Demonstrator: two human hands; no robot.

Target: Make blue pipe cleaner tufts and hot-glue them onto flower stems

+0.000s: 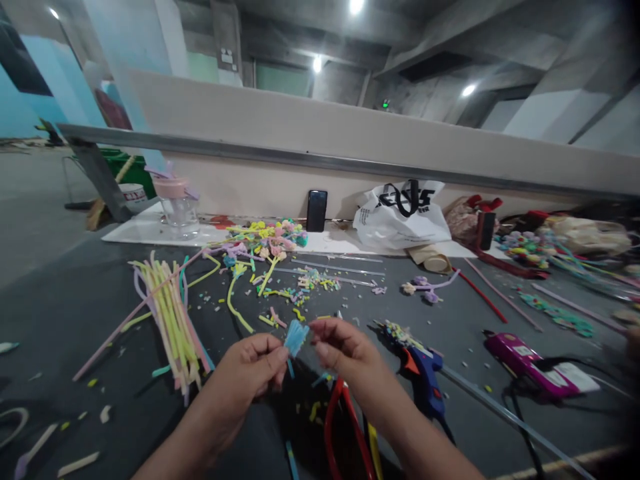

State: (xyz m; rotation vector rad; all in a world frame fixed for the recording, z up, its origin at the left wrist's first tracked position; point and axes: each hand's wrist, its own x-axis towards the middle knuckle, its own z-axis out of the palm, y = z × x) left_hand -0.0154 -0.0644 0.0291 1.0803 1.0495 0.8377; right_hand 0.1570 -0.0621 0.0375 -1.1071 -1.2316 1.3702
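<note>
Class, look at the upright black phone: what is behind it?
Behind the phone stands a pale panel; whatever the phone itself covers cannot be seen.

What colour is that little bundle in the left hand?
The bundle is light blue, best seen in the head view.

One camera sits on the person's head and looks forward and down. The left hand point(257, 365) and the right hand point(346, 350) are close to it, low in the middle. Past the dark table point(60, 293), it sees over a pale board point(300, 120) (even up to a ceiling light point(317, 64), far off).
</note>
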